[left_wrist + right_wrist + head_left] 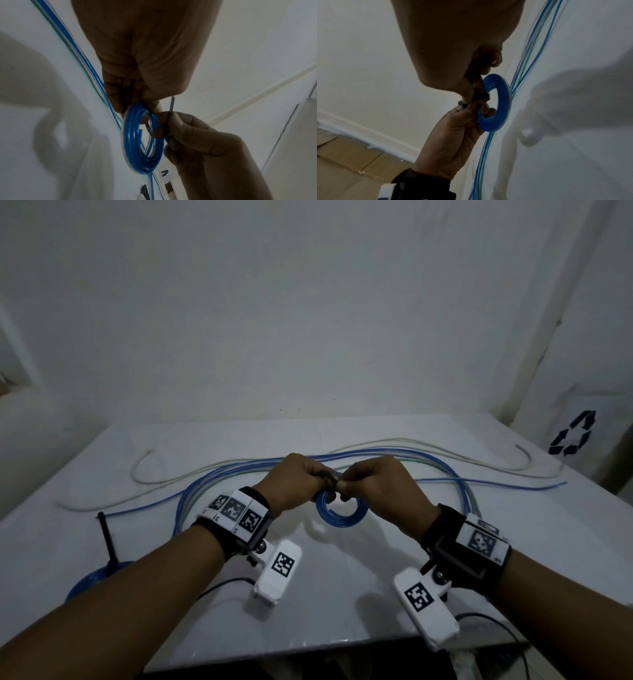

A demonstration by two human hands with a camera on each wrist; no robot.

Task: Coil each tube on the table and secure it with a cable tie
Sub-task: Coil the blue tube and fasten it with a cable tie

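A small blue tube coil (342, 511) hangs just above the white table (342, 594), held up between both hands at the centre. My left hand (320, 481) grips the coil's top edge (137, 108). My right hand (346, 485) pinches a black cable tie (172, 106) that loops through the coil (142, 146); the tie's tail sticks up past the fingertips. In the right wrist view the tie (481, 96) sits between both hands' fingertips at the coil's (498, 100) edge. Whether the tie's end is in its head is hidden.
Long loose blue tubes (496, 483) and a white tube (428, 445) sprawl across the far half of the table. A second blue coil (92, 577) with an upright black tie (107, 537) lies at the front left. A white bag with a recycling mark (572, 433) stands at the right.
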